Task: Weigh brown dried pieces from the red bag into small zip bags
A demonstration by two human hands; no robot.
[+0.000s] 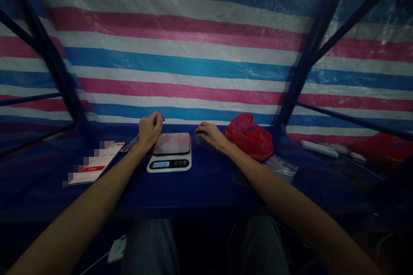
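A white kitchen scale (170,153) with a shiny square platform and a lit display stands on the dark blue table (200,184). My left hand (150,129) hovers at the scale's far left corner, fingers curled in a pinch; what it holds is too small to make out. My right hand (210,135) rests on the table just right of the scale, fingers bent down over a small dark thing I cannot name. A crumpled red plastic bag (250,137) lies right beside my right wrist.
A printed leaflet (95,166) lies at the left of the table. A clear plastic bag (280,165) sits in front of the red bag. A white bar-shaped object (319,149) lies at the right. A striped tarp wall (200,51) with dark poles closes the back.
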